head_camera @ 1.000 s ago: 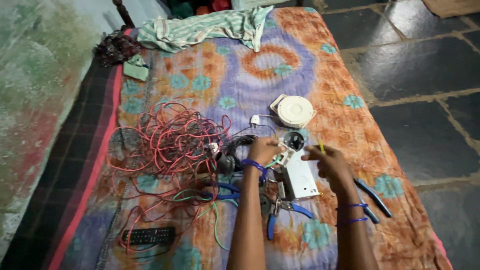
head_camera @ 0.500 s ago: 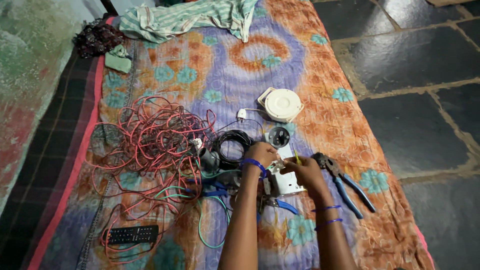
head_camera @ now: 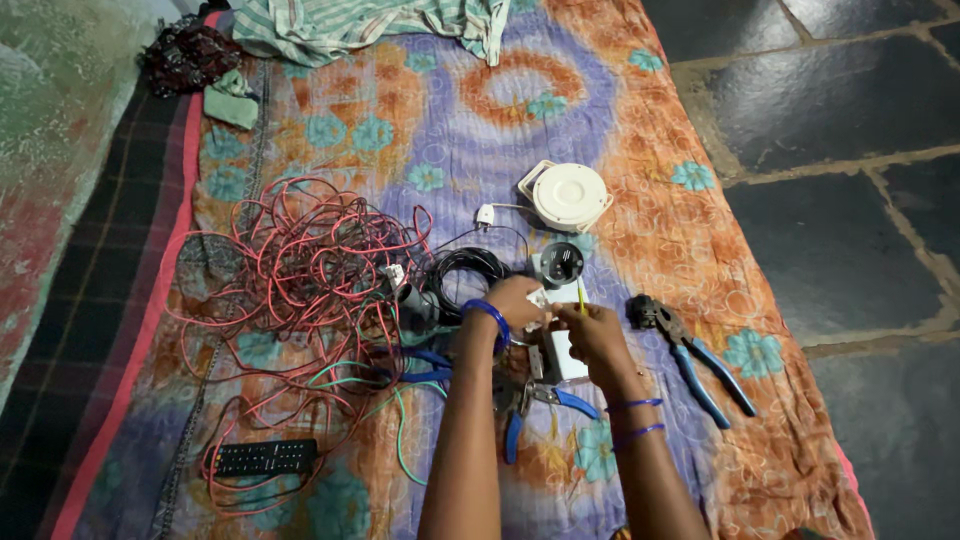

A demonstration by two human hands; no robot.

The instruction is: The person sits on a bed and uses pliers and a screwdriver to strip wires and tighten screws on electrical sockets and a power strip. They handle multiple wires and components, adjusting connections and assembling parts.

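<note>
Both hands are meeting over a small white fitting on the patterned cloth: the left hand is pinching it, the right hand is gripping a thin yellow-handled tool, seemingly a screwdriver, at its edge; the wiring is looking unfinished, with pliers and tangled wires lying beside

Left forearm: bare; reaches up from the bottom edge, tilted slightly right; a blue bangle at the wrist
Left hand: knuckles up; fingers curled down and closed in a pinch
Right forearm: bare; rises from the lower right, angled left; two thin blue bands near the wrist
Right hand: back upward; fingers bent, tips gathered toward the left hand
Spacing: hands just beside each other, fingertips nearly meeting
</note>
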